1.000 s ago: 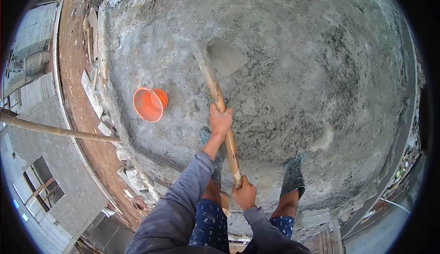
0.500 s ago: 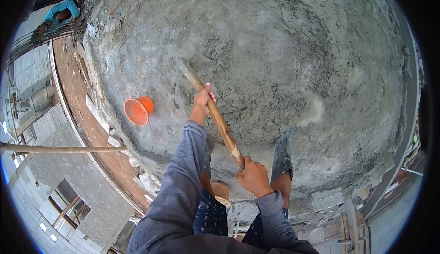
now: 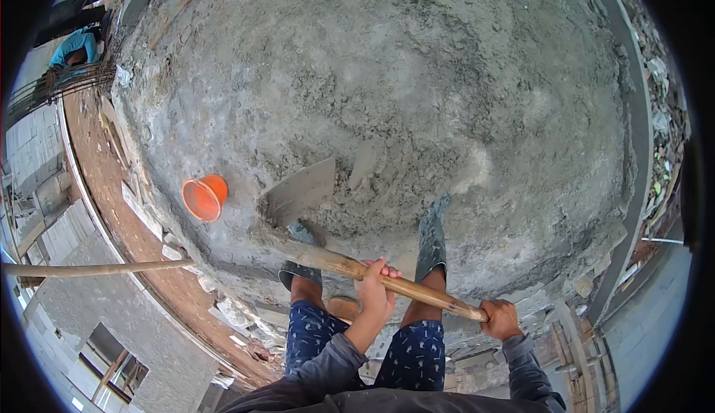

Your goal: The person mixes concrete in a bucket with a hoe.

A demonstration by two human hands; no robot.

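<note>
I hold a wooden-handled hoe (image 3: 395,285) with both hands. My left hand (image 3: 375,288) grips the middle of the handle. My right hand (image 3: 501,318) grips its end, at the lower right. The cement-coated blade (image 3: 299,192) is raised just above the wet grey cement mix (image 3: 417,93), close in front of my left boot (image 3: 298,268). My right boot (image 3: 432,234) stands in the mix. I wear blue patterned shorts and grey sleeves.
An orange bucket (image 3: 203,196) lies on its side at the left edge of the mix. Bricks and rubble line that edge. A bamboo pole (image 3: 89,268) crosses at the left. A person in a blue shirt (image 3: 73,46) crouches at the far upper left.
The hoe was pulled back toward my feet and its handle swung from steep to nearly level. My right hand moved out to the right, and the blade now hangs near my left boot.
</note>
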